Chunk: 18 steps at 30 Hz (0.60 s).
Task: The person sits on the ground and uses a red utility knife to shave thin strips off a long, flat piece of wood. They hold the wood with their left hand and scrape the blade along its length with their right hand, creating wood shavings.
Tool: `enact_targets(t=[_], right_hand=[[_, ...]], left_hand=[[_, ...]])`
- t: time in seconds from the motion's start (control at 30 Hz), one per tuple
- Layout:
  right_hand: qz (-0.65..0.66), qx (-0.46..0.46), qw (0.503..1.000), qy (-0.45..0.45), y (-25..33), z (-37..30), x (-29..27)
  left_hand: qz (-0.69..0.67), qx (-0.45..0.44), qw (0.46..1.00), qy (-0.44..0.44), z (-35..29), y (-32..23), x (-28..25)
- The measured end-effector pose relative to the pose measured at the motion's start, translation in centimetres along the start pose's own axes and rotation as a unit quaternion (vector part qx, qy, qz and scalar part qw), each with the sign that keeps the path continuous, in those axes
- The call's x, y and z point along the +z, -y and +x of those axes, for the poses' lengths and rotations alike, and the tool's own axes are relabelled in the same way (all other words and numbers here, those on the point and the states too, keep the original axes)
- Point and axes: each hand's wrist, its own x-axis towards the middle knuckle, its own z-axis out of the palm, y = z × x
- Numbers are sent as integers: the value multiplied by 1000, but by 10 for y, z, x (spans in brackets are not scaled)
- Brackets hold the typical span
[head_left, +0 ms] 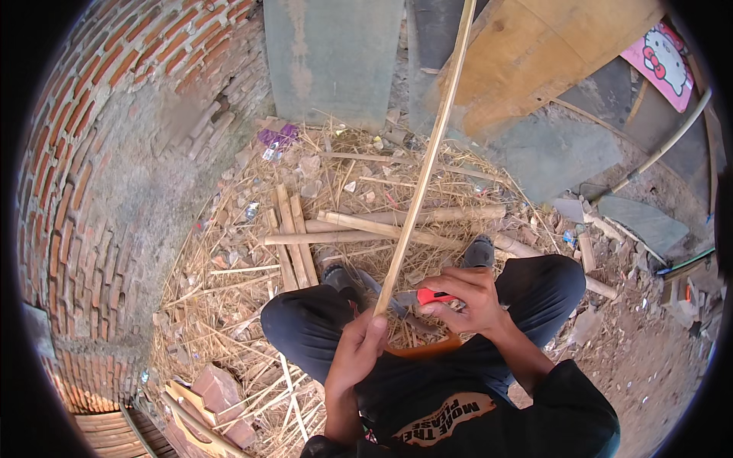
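Observation:
My left hand (359, 349) is closed round the lower end of a long, pale bamboo strip (424, 183). The strip slants up and away from me, past the top edge of the view. In my right hand (472, 299) is a knife with a red and black handle (433, 296), gripped just right of the strip. Its blade points left toward the strip; whether it touches cannot be made out. Both hands are above my lap, between my bent knees. An orange thing (427, 348), partly hidden, shows below them.
Bamboo lengths (359, 237) and flat slats (294, 229) lie beyond my feet on ground strewn with shavings (229, 305) and rubble. A brick wall (76, 191) rises at the left. Boards (328, 69) lean at the back, and a bent pole (672, 141) stands at the right.

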Motion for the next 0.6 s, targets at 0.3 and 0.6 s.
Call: enact_targets(t=[0.3,0.6], right_hand=[[-42,1,999,22,14,8,10],[-90,51,995,9,26,12,10]], left_hand=[[181,68,976,-100,1,-23,16],[294,47,938,-179,-3,-39,27]])
